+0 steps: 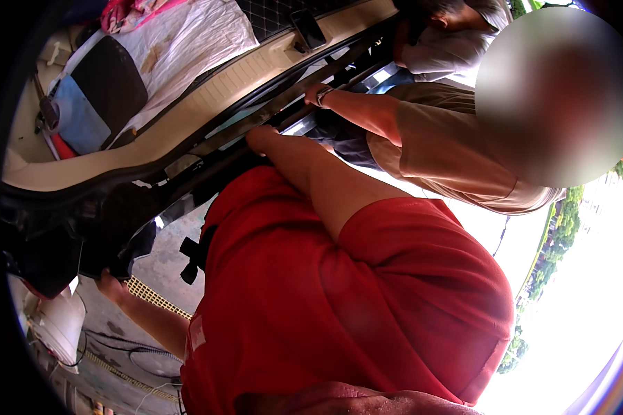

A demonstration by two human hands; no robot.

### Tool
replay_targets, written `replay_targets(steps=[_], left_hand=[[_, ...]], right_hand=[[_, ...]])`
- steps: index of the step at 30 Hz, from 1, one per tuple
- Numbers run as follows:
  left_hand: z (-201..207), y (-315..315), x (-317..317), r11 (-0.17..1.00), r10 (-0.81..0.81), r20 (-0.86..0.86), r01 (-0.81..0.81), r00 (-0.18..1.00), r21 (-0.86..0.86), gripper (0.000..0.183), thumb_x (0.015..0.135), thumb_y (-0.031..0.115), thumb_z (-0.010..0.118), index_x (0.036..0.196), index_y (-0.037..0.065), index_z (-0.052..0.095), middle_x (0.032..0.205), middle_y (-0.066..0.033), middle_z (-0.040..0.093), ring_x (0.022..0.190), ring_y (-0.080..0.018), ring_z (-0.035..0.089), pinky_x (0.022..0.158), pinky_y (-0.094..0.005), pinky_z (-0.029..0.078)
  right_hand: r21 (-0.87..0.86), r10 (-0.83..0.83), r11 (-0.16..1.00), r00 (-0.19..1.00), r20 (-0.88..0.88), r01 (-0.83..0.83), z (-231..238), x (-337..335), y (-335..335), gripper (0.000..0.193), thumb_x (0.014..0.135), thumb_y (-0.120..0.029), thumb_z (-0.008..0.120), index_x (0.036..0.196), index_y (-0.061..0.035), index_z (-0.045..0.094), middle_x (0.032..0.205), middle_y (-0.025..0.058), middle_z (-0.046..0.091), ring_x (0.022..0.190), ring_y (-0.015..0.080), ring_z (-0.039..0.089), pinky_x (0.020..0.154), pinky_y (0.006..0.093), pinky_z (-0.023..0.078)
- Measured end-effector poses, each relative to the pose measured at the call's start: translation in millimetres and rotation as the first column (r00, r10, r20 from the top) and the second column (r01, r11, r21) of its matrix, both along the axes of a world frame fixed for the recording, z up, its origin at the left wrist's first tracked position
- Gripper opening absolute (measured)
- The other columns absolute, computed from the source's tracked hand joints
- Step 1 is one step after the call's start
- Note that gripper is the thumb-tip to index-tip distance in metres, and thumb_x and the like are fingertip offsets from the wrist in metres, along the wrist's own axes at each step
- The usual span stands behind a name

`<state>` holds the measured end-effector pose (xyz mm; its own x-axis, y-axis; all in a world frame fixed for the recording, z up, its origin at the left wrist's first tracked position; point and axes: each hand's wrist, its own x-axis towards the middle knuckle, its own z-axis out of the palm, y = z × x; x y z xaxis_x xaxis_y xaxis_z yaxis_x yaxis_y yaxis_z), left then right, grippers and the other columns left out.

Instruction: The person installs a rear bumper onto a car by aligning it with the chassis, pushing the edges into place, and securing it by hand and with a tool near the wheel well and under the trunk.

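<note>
A long black car bumper (135, 207) runs along the vehicle's beige-trimmed rear opening. At its lower left end my left hand (114, 287) grips the bottom edge; the fingertips are partly hidden behind the black plastic. My right hand (262, 140) is closed over the bumper's upper edge farther right, with its fingers mostly out of sight. Just beyond it, a co-worker's hand (316, 95) with a wristwatch rests on the same long part.
A beige sill (187, 90) borders the load space, where a stained white sheet (201, 34) and a dark-and-blue pad (107, 97) lie. A co-worker in khaki (450, 145) stands close on my right, another person (443, 55) beyond. A white bucket (59, 321), cables and yellow grating (158, 297) are below left.
</note>
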<state>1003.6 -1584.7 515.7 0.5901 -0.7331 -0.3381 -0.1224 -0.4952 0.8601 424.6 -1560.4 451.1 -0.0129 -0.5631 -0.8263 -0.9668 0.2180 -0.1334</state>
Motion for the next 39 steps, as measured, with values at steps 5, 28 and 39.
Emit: replay_targets(steps=[5, 28, 39], left_hand=[[4, -2, -5, 0.999, 0.025, -0.015, -0.025, 1.000, 0.023, 0.048, 0.070, 0.006, 0.057, 0.115, -0.009, 0.048, 0.104, -0.0202, 0.057, 0.086, -0.0306, 0.059, 0.075, -0.0369, 0.052], [17, 1, -17, 0.998, 0.055, -0.019, -0.055, 0.998, 0.017, 0.046, 0.071, 0.002, 0.055, 0.114, -0.011, 0.047, 0.105, -0.0211, 0.056, 0.087, -0.0319, 0.059, 0.076, -0.0382, 0.053], [23, -1, -31, 0.998, 0.039, -0.100, -0.043, 0.994, -0.037, 0.046, 0.071, 0.001, 0.055, 0.114, -0.012, 0.047, 0.105, -0.0213, 0.056, 0.086, -0.0321, 0.059, 0.077, -0.0384, 0.053]], right_hand=[[-0.012, -0.019, 1.000, 0.999, -0.028, 0.019, 1, 1, 1, 0.041, 0.059, -0.004, 0.073, 0.099, -0.0039, 0.066, 0.105, 0.0199, 0.061, 0.099, 0.0397, 0.058, 0.073, 0.0478, 0.051], [0.024, 0.013, 1.000, 0.999, -0.047, -0.012, 2, 3, -4, 0.044, 0.058, -0.008, 0.076, 0.101, -0.0072, 0.065, 0.107, 0.0181, 0.061, 0.100, 0.0366, 0.058, 0.073, 0.0484, 0.052], [0.032, 0.021, 0.999, 0.999, -0.050, -0.019, 7, 1, -3, 0.042, 0.058, -0.009, 0.076, 0.099, -0.0071, 0.066, 0.108, 0.0178, 0.061, 0.100, 0.0357, 0.059, 0.073, 0.0462, 0.052]])
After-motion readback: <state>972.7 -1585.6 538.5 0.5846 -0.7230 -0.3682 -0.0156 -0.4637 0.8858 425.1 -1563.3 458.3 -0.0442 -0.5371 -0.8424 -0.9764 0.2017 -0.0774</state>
